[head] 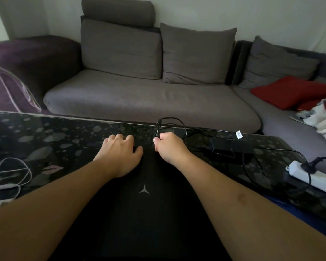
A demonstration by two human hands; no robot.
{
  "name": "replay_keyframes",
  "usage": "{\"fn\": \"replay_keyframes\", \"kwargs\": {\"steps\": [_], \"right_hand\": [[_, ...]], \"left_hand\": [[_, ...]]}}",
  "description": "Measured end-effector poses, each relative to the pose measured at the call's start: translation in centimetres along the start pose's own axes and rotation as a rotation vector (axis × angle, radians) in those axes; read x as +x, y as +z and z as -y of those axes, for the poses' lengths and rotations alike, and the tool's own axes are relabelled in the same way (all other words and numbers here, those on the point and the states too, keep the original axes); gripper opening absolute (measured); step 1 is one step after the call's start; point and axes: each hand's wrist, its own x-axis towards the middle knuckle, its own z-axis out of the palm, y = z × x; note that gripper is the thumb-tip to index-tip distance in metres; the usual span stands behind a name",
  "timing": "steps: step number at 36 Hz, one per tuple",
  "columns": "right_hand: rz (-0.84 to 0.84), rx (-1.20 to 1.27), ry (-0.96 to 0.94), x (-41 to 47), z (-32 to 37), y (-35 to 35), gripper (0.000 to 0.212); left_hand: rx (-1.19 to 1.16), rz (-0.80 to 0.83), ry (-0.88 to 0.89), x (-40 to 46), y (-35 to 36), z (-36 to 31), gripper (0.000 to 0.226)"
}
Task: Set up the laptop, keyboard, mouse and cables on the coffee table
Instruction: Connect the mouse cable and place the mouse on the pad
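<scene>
Head view: closed black laptop lying flat on the dark speckled coffee table, long axis running away from the wearer toward the grey sofa. Left hand resting on the laptop's far edge, fingers curled over the rim, seemingly steadying it. Right hand just beside it, clenched round a looped black power cable whose free plug end rises above the fist. Cable trailing rightward to the black power brick, then on to the white power strip at the table's right edge. Likely next: plug into the laptop's rear edge, directly below the right hand, the nearer one. White cable lying at left, well apart.
</scene>
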Motion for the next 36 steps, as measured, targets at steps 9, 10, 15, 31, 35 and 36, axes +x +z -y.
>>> {"fn": "replay_keyframes", "kwargs": {"steps": [9,10,15,31,35,36], "right_hand": [[-0.084,0.125,-0.107,-0.9,0.5,-1.6,0.036],[-0.097,0.13,-0.124,-1.3,0.8,-2.1,0.036],[-0.133,0.191,-0.234,-3.9,2.2,-5.6,0.033],[-0.154,0.432,-0.498,-15.0,9.5,-13.7,0.009],[-0.087,0.405,-0.559,-17.1,11.4,-14.3,0.008],[-0.071,0.422,-0.569,-17.5,11.9,-14.3,0.008]], "left_hand": [[0.019,-0.083,0.034,0.7,-1.6,0.2,0.053],[0.025,-0.116,0.044,0.5,-2.0,0.1,0.054],[0.014,-0.302,0.125,-1.7,-5.0,-0.4,0.053],[-0.171,-0.463,0.322,-14.5,-15.7,-0.6,0.052],[-0.185,-0.42,0.355,-16.9,-18.2,-0.5,0.045],[-0.18,-0.399,0.362,-17.3,-18.8,-0.4,0.045]]}}
